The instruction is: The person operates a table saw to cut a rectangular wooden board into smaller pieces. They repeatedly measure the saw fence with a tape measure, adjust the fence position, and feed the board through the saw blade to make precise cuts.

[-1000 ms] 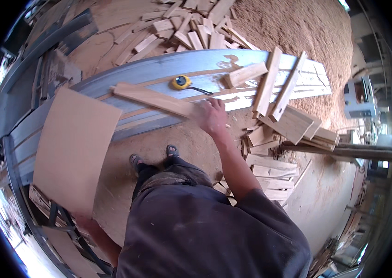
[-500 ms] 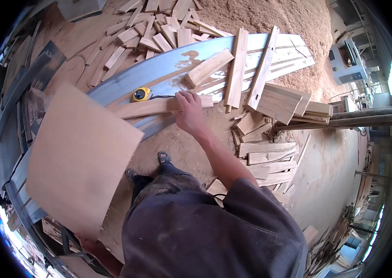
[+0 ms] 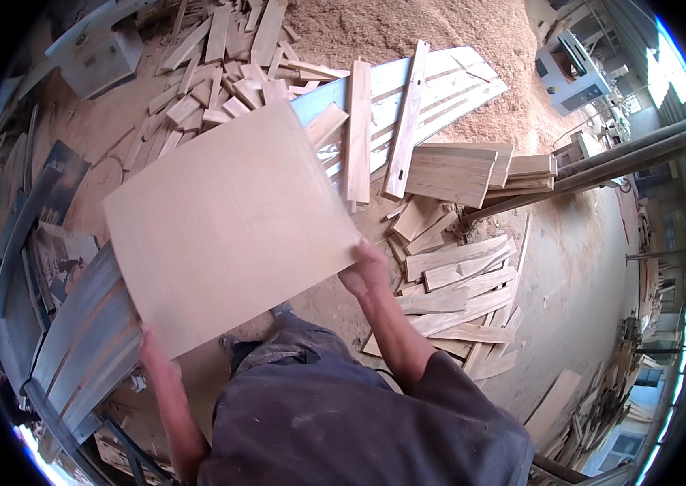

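A flat, light-brown wooden panel (image 3: 225, 223), roughly rectangular, is held up in front of me over the grey metal table. My left hand (image 3: 158, 356) grips its near left corner, the fingers partly hidden at the edge. At the panel's right corner, my right hand (image 3: 365, 270) is closed on the edge. The panel covers the middle of the table (image 3: 87, 348), so whatever lies there cannot be seen. Just past its far right edge a short wooden block (image 3: 326, 123) shows in part.
Two long wooden strips, one plain (image 3: 357, 134) and one slotted (image 3: 406, 121), lie across the table's far end. Stacked boards (image 3: 450, 174) and loose planks (image 3: 468, 275) are at the right. Scrap pieces (image 3: 221, 73) and a sawdust heap (image 3: 440, 24) lie beyond.
The panel has swung rightward and now spans the table, hiding the yellow tape measure. My right hand has left the wooden piece on the table and taken the panel's edge.
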### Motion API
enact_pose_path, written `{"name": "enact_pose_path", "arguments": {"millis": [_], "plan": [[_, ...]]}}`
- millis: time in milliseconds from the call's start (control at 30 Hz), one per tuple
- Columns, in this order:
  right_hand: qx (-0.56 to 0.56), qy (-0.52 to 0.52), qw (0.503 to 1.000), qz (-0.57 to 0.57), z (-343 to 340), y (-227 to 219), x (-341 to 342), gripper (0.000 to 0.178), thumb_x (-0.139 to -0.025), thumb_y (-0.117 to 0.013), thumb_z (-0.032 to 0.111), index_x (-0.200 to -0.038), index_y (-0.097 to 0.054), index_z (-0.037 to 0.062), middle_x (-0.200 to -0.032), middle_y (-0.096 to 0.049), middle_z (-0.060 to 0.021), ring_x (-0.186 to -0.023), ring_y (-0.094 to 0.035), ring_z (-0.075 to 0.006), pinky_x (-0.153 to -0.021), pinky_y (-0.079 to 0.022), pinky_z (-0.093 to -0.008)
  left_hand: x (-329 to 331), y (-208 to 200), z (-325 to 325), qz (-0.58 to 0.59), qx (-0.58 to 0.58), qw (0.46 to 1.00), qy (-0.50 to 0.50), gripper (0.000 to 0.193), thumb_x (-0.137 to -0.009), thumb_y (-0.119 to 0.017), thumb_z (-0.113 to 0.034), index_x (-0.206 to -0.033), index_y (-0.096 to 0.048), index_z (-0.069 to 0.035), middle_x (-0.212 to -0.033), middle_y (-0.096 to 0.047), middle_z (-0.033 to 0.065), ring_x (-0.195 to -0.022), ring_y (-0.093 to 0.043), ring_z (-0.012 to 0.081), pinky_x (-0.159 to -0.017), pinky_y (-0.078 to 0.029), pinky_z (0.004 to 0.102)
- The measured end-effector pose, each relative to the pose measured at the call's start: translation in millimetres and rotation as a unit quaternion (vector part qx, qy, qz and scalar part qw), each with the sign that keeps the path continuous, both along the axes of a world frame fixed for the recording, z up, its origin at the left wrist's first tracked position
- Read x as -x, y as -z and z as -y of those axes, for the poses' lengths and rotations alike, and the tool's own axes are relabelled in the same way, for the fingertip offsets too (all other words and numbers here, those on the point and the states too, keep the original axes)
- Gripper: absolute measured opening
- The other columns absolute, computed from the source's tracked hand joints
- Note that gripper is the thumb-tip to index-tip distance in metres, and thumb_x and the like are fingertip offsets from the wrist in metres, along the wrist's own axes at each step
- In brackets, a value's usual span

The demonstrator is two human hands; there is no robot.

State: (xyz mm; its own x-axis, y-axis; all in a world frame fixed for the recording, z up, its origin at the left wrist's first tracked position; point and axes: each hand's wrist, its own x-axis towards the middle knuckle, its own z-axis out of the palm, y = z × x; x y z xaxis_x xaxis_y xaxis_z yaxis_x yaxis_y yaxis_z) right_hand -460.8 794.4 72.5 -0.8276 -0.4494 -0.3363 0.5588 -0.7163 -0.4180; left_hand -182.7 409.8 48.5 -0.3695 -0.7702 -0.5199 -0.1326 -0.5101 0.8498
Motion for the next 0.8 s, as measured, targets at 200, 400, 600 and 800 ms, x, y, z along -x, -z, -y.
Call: {"name": "enact_pose_path", "arguments": {"millis": [200, 400, 600, 800], "plan": [[0.019, 0.120, 0.989, 0.085, 28.2, 2.4, -6.3, 0.054, -0.094, -0.062, 0.011, -0.145, -0.045, 0.0088, -0.142, -0.054, -0.0114, -0.132, -0.049, -0.0280, -0.118, -0.032, -0.0496, 125.6, 8.5, -22.0, -0.012, -0.001, 0.994, 0.111, 0.047, -0.103, -0.051, -0.030, -0.132, -0.057, 0.006, -0.126, -0.065, 0.0144, -0.114, -0.063, 0.0246, -0.100, -0.049, 0.0381], [-0.070, 0.215, 0.965, 0.134, -14.6, 47.5, 26.8, 0.031, -0.094, -0.064, 0.009, -0.125, -0.060, 0.0073, -0.122, -0.066, -0.0118, -0.115, -0.062, -0.0271, -0.107, -0.047, -0.0485, 218.7, -25.5, -23.6, 0.169, 0.334, 0.873, 0.312, 0.042, -0.095, -0.056, -0.035, -0.118, -0.065, 0.000, -0.100, -0.070, 0.0211, -0.092, -0.066, 0.0333, -0.084, -0.051, 0.0431], [-0.170, 0.237, 0.947, 0.134, -12.1, 14.5, 39.7, 0.041, -0.094, -0.061, 0.011, -0.134, -0.056, 0.0057, -0.135, -0.061, -0.0119, -0.127, -0.054, -0.0318, -0.115, -0.038, -0.0550, 239.2, -9.8, -3.5, 0.170, 0.537, 0.729, 0.390, 0.040, -0.090, -0.060, -0.018, -0.128, -0.063, -0.007, -0.131, -0.059, 0.0174, -0.124, -0.051, 0.0353, -0.108, -0.041, 0.0440], [-0.235, 0.192, 0.944, 0.127, -23.2, 62.9, 59.6, 0.040, -0.093, -0.062, 0.006, -0.132, -0.055, 0.0100, -0.126, -0.062, -0.0101, -0.120, -0.056, -0.0303, -0.110, -0.041, -0.0551, 266.9, -17.4, 16.1, 0.126, 0.453, 0.727, 0.501, 0.036, -0.082, -0.068, -0.029, -0.113, -0.072, -0.011, -0.106, -0.062, 0.0205, -0.101, -0.061, 0.0394, -0.088, -0.052, 0.0455]]}}
